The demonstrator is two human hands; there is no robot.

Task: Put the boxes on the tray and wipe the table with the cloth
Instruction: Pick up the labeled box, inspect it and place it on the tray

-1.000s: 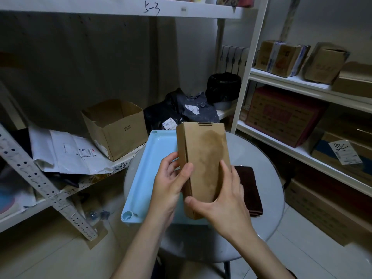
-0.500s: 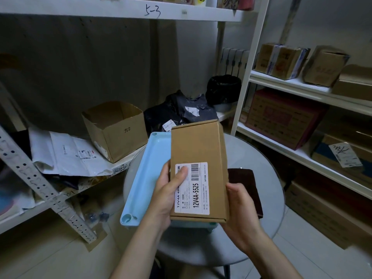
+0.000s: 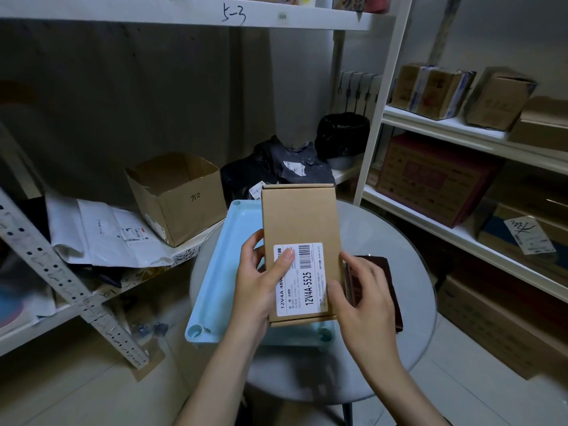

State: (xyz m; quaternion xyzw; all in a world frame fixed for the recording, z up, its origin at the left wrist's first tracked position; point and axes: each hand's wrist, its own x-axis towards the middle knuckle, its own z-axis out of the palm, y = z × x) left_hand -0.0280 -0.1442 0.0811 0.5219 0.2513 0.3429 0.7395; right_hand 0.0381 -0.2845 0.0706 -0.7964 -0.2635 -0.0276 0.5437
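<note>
A flat brown cardboard box (image 3: 299,219) with a white barcode label faces up over the light blue tray (image 3: 224,272). My left hand (image 3: 258,281) grips its left edge, thumb on the label. My right hand (image 3: 359,299) touches its right lower edge with the thumb and fingertips. The tray lies on the left part of the round glass table (image 3: 408,302). A folded dark brown cloth (image 3: 381,272) lies on the table right of the tray, partly behind my right hand. Whether the box rests on the tray or hangs just above it is unclear.
Metal shelves stand on the left and the right. An open cardboard carton (image 3: 176,195) and white mail bags (image 3: 104,235) sit on the left shelf. Black bags (image 3: 276,170) lie behind the tray. Several cartons fill the right shelves (image 3: 461,238).
The box was turned from its plain stained side to its label side, then lowered flatter over the tray. My right hand has slid from under the box to its right edge.
</note>
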